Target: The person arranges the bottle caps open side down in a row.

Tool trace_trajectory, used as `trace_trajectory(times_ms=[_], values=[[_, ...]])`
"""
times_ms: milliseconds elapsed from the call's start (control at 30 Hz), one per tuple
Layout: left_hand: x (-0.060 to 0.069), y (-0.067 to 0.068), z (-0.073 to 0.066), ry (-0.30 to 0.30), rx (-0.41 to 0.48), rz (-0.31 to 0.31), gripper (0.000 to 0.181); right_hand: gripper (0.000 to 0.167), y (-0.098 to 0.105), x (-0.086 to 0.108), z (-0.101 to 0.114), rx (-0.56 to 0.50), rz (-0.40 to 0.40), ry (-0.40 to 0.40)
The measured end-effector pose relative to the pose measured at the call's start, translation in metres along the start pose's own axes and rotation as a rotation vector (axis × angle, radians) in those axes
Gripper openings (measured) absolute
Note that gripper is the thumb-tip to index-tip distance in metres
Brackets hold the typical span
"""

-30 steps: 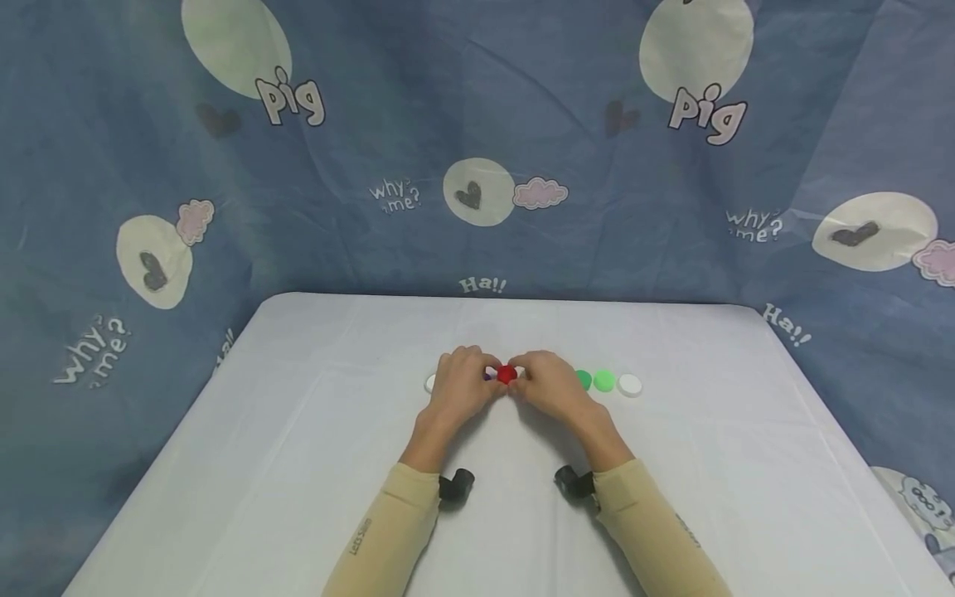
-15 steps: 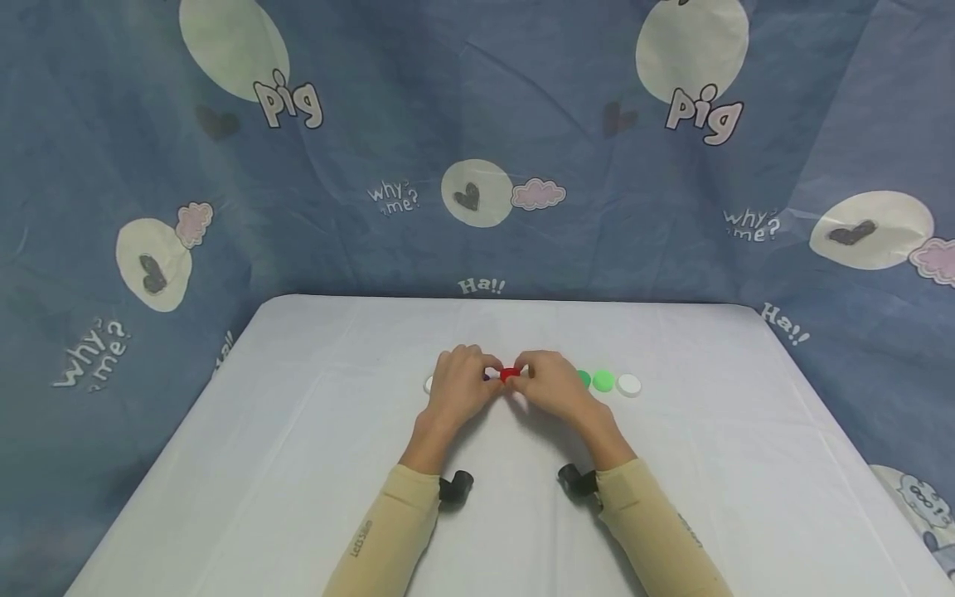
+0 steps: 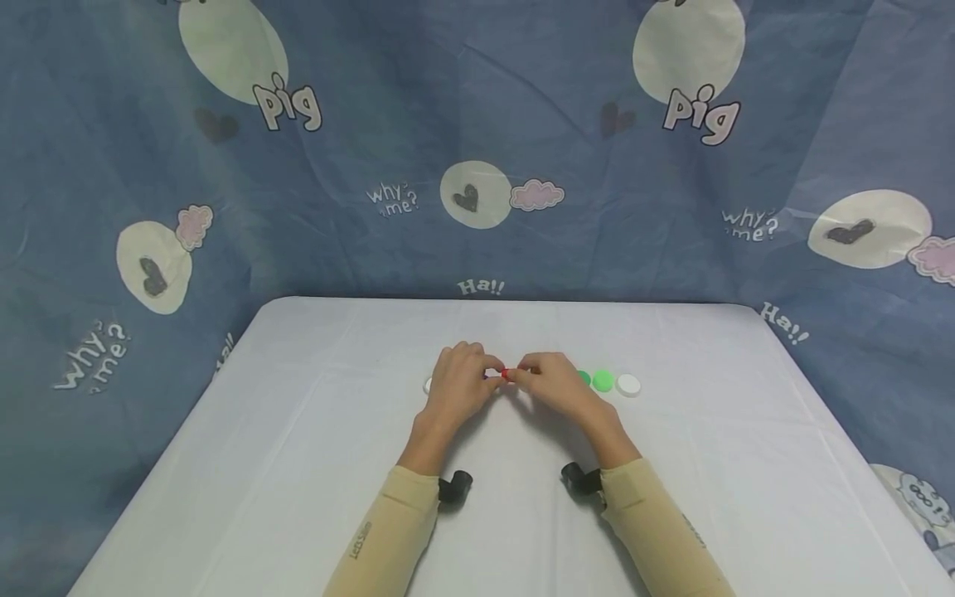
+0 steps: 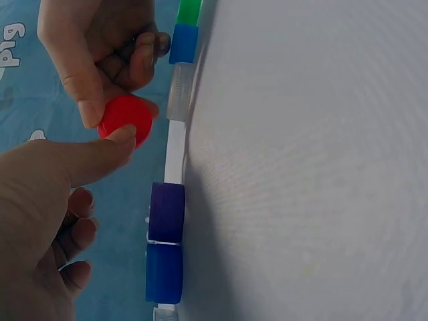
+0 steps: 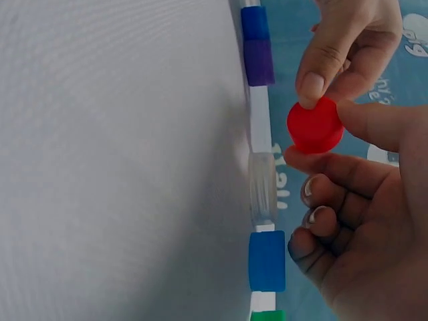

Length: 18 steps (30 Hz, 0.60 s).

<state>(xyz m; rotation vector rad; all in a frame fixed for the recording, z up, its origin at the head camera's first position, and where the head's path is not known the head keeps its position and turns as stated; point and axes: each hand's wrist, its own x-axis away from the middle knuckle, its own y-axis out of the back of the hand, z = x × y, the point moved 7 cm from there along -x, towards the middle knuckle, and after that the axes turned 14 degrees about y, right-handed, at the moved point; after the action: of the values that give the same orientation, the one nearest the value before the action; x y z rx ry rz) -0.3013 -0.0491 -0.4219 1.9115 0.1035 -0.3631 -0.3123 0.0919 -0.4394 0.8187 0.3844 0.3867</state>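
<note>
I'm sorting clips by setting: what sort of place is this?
Probably a small indoor filming corner, though the wider room is out of view. A blue printed fabric backdrop hangs behind a white-covered table, and a small black wrist-worn camera, one of two, suggests recording.

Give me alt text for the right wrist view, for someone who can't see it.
A person's left hand and right hand hold a round red cap between their fingers. Beside them, a white table bears a row: a blue piece, a purple piece, a clear piece, a lighter blue piece and, partly cut off, a green piece.
</note>
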Motion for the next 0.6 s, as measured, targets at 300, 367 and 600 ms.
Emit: trace_trajectory(times_ms=[300,367,600], values=[[-0.001,0.002,0.007,0.065,0.074,0.054,0.017,0.020,0.007,0.001,0.003,0.013,-0.042,0.024],[-0.001,0.002,0.009,0.070,0.080,0.058,0.016,0.018,0.008,0.001,0.004,0.043,-0.056,0.048],[-0.003,-0.003,0.011,0.055,0.057,0.056,0.017,0.016,0.009,0.000,0.005,0.081,-0.068,0.080]])
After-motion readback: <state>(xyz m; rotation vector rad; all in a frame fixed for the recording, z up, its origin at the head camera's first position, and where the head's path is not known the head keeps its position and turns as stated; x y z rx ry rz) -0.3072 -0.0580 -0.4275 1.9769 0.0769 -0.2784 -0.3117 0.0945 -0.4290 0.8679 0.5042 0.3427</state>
